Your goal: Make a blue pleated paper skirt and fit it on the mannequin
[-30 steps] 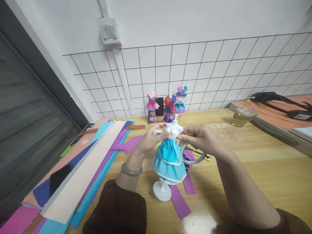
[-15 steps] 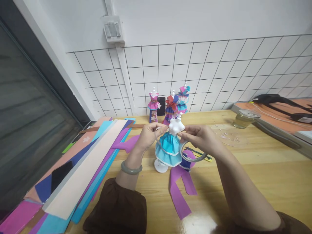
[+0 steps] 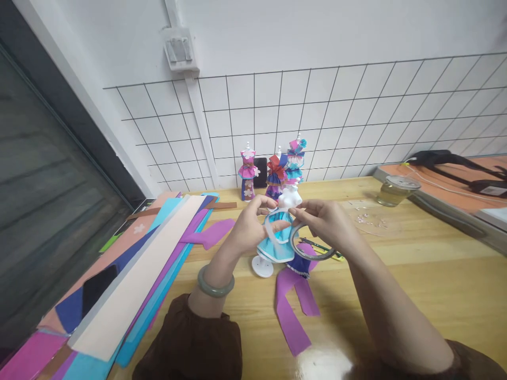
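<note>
A small white dress form (image 3: 290, 197) stands on a round white base (image 3: 262, 266), wearing a layered turquoise skirt (image 3: 276, 252) with white trim. My right hand (image 3: 322, 219) pinches a narrow roll of tape (image 3: 312, 257), which hangs below its fingers. From there a whitish tape strip (image 3: 271, 232) curls in a loop in front of the skirt. My left hand (image 3: 253, 224) is at the loop's left, thumb stretched out by the strip and fingers apart from it; the fingertips are close to the form's torso. Whether the thumb touches the strip is unclear.
Purple strips (image 3: 289, 316) and a dark blue ruffled piece (image 3: 299, 265) lie in front, beside a yellow cutter (image 3: 338, 257). Coloured sheets (image 3: 130, 279) and a phone (image 3: 100, 287) are at left. Dressed forms (image 3: 247, 174) stand behind; a cup (image 3: 396, 191) is at right.
My left hand has moved right and its thumb has come away from the fingers. The tape strip now curls into a loop before the skirt. My right hand still holds the roll.
</note>
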Tool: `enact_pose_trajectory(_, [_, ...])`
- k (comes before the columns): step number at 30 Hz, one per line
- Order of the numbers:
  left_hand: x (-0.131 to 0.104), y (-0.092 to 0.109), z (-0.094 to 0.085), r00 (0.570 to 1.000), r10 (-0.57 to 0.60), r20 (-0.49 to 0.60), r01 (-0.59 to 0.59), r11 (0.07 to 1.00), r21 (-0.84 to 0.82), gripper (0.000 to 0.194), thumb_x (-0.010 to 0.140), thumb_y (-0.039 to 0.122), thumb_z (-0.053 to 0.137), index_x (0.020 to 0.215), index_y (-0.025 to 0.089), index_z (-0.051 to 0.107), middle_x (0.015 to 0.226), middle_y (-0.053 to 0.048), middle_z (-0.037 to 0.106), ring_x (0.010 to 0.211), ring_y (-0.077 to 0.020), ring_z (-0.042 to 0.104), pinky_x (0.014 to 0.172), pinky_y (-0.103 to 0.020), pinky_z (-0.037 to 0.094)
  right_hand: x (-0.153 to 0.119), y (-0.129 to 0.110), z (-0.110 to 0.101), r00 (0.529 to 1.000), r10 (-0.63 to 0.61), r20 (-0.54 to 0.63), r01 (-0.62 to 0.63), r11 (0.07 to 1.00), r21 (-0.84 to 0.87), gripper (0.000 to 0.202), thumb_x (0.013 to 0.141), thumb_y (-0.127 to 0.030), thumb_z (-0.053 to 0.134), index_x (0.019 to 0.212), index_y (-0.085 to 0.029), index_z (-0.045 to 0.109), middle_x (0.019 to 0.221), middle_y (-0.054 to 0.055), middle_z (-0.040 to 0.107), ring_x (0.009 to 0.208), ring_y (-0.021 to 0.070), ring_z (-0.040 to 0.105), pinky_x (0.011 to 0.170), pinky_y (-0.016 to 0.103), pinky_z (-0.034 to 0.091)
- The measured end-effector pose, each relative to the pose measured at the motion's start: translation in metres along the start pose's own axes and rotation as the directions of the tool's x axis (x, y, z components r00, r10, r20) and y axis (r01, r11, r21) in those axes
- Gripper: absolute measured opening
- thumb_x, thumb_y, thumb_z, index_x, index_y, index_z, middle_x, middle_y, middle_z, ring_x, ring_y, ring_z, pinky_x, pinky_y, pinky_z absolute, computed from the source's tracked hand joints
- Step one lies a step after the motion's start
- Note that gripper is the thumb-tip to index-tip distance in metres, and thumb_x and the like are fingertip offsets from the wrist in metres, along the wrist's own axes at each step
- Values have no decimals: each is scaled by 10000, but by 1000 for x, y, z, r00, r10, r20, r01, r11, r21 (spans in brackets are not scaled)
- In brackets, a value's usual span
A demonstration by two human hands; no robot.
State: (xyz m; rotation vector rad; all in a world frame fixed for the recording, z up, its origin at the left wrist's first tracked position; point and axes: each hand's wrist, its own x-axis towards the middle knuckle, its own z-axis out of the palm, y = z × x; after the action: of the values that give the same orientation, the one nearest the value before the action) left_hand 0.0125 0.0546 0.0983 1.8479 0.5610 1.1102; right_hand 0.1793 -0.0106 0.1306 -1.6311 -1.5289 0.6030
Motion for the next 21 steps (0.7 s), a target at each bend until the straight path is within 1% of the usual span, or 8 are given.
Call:
enact_pose_trajectory(2, [0,-3,5,1000,2,-19,1,990,142,416,658,231,725,1017,222,514,1103,-48,573,1024,-184,546,905,-347,427,-1,-1,0,1000,1,-7,-1,1000,-31,324,794,-452,542,855,-160,669,661,41,702,360,81,454,358,205,342])
enact_pose_trajectory(3, [0,-4,8,999,11,-30,-5,981,193,408,679,209,701,1037,231,507,1100,-42,574,1023,-179,546,911,-345,423,-2,-2,0,1000,-4,-9,3,999,-50,317,797,-442,540,866,-163,673,656,36,701,374,88,476,373,208,353])
enact_pose_trajectory(5, [0,-4,13,997,36,-66,-19,970,243,345,736,189,634,1048,234,494,1067,-35,586,1006,-165,553,907,-335,422,-4,-2,0,1000,-25,-5,24,996,-87,296,806,-420,532,856,-168,677,654,30,701,402,101,515,407,213,377])
enact_pose_trajectory(8, [-2,-2,20,991,61,-121,-26,961,274,304,768,198,588,1043,225,461,1033,-37,593,982,-161,561,887,-331,426,-8,-4,1,997,-67,25,70,990,-125,262,828,-380,509,862,-176,670,681,23,709,434,110,549,450,221,396])
enact_pose_trajectory(12, [-5,2,24,984,59,-167,-4,950,312,348,731,168,597,1033,220,432,1046,-43,574,984,-164,550,873,-328,419,-13,-7,2,992,-128,22,130,967,-219,227,847,-331,488,872,-195,669,643,5,689,488,125,571,475,222,372])
enact_pose_trajectory(15, [-6,3,26,980,48,-193,18,944,329,345,719,183,605,1013,220,430,1011,-36,581,954,-166,556,849,-324,417,-16,-10,2,987,-158,27,159,945,-286,233,859,-321,476,874,-201,675,638,9,680,516,133,569,483,225,350])
enact_pose_trajectory(18, [-6,3,26,975,48,-218,33,935,353,309,721,206,609,981,217,442,974,-31,592,941,-169,562,839,-320,410,-18,-11,1,983,-179,35,181,933,-310,230,862,-311,474,890,-203,675,683,18,691,535,137,564,497,230,345])
enact_pose_trajectory(21, [-6,4,26,970,54,-237,38,929,367,309,717,179,601,984,217,449,965,-29,603,944,-169,566,855,-323,401,-18,-10,1,983,-180,42,184,936,-300,222,859,-297,478,881,-203,678,709,17,696,550,136,561,510,231,351])
